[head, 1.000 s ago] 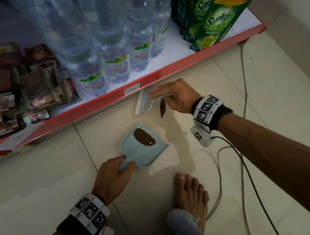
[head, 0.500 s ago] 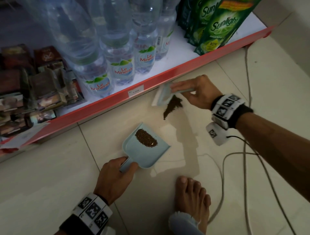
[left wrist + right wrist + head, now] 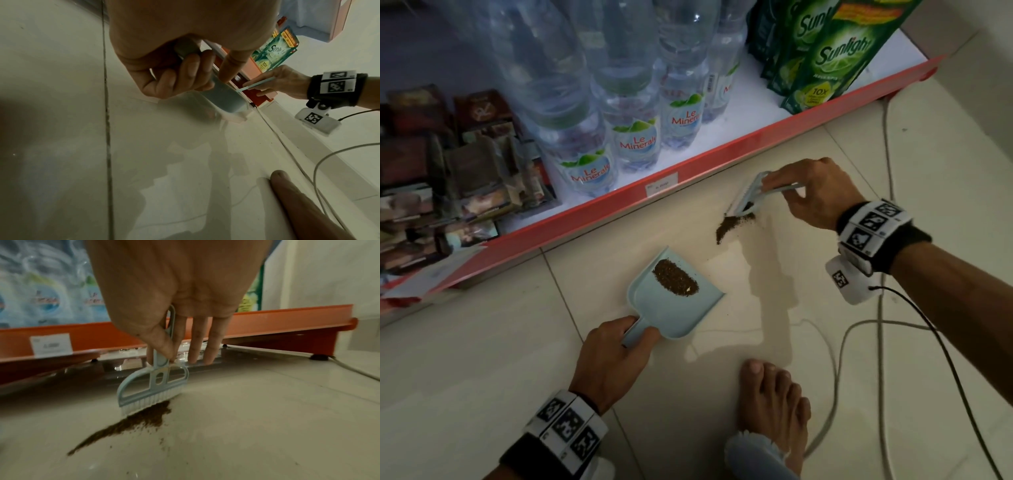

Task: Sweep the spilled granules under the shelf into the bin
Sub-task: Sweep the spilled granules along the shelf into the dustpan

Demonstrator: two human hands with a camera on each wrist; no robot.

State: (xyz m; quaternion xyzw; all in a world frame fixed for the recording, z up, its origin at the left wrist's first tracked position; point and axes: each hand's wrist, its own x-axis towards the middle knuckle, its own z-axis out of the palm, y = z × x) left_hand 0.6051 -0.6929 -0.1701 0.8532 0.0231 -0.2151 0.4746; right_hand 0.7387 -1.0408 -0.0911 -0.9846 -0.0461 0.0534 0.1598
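Note:
A light blue dustpan [image 3: 674,305] lies flat on the tiled floor with a heap of brown granules [image 3: 675,277] in it. My left hand [image 3: 613,356] grips its handle [image 3: 218,91]. More loose brown granules [image 3: 732,224] lie in a streak on the floor in front of the red shelf edge [image 3: 722,161]. My right hand [image 3: 808,192] pinches the handle of a small light blue brush [image 3: 156,386], thumb on top. Its white bristles touch the far end of the loose granule streak [image 3: 131,423], to the right of the dustpan.
The bottom shelf holds water bottles [image 3: 633,137], green Sunlight pouches [image 3: 828,58] and packets [image 3: 448,164] at the left. A grey cable [image 3: 835,377] loops over the floor at the right. My bare foot [image 3: 774,401] stands just behind the dustpan.
My right hand has carried the brush to the right along the shelf edge and set it down behind the loose granules, which have spread into a longer streak. The dustpan and left hand stayed put.

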